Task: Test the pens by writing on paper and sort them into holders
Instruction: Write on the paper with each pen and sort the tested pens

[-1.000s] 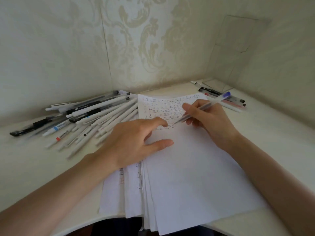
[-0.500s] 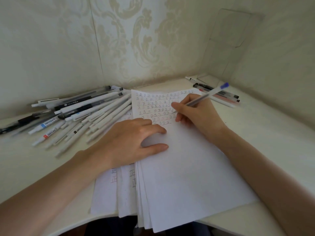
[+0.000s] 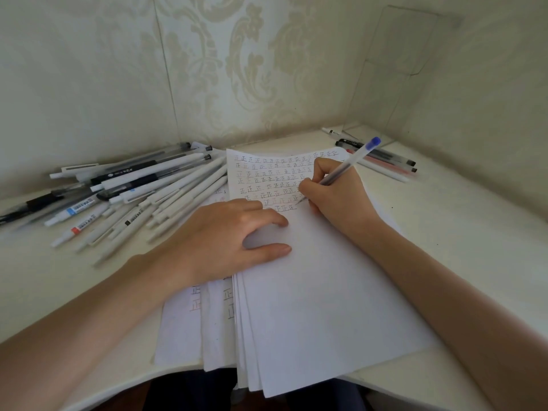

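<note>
The right hand [image 3: 338,197] pinches a blue-capped pen [image 3: 345,167], tip on the top sheet [image 3: 311,292]. The left hand [image 3: 225,241] presses the sheet with fingers extended; loose pens [image 3: 142,188] lie far left

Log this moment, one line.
step: pen test | right hand: grips blue-capped pen, tip on top sheet | left hand: presses sheet | pen pile: beside sheet

— Colours?
— My pen [image 3: 346,166] is clear with a blue end; the paper [image 3: 311,307] white, rows of dark characters. The heap of pens [image 3: 178,188] is mostly white, some black. Wallpaper [image 3: 237,69]: cream damask.
</note>
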Demonstrator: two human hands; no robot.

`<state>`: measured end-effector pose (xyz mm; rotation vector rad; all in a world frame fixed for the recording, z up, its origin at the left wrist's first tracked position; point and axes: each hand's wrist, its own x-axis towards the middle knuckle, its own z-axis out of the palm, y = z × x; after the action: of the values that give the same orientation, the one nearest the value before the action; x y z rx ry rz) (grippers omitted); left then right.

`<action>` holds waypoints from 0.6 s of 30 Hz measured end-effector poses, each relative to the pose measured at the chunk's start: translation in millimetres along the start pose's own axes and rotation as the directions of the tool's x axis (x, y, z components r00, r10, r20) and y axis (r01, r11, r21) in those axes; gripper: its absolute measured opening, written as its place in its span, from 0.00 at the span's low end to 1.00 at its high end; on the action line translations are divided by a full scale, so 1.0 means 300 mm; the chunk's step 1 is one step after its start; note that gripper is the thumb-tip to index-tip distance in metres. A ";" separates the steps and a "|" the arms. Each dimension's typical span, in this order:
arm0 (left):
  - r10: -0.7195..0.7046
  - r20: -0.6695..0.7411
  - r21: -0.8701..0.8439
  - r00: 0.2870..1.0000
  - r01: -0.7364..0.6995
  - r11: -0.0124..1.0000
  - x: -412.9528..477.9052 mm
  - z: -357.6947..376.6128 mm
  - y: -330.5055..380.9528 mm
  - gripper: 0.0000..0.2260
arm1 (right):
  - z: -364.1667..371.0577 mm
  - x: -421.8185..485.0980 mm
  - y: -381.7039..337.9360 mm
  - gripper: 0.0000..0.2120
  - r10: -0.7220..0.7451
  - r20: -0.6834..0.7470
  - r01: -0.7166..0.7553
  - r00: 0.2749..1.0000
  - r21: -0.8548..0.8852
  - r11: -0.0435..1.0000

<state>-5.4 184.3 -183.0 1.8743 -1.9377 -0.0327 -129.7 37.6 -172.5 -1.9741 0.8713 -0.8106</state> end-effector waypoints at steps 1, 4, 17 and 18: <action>-0.001 0.000 -0.005 1.000 0.001 1.000 0.000 0.001 0.000 0.24 | 0.000 0.002 0.003 0.12 -0.006 -0.005 0.006 1.000 0.001 1.000; -0.003 0.007 -0.019 1.000 0.003 1.000 -0.001 0.002 -0.001 0.24 | -0.002 0.003 0.007 0.11 -0.009 -0.019 0.009 1.000 0.004 1.000; -0.002 0.011 -0.035 1.000 0.002 0.999 0.000 -0.002 -0.002 0.25 | -0.003 0.006 0.007 0.16 -0.002 -0.012 0.002 1.000 0.015 1.000; -0.002 0.009 -0.034 1.000 0.002 0.999 0.000 -0.002 -0.001 0.25 | -0.003 0.006 0.006 0.16 -0.006 -0.013 0.007 1.000 0.008 1.000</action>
<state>-4.9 184.3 -182.6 1.8573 -1.9296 -0.0744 -129.8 34.9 -173.3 -1.9679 0.8686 -0.8303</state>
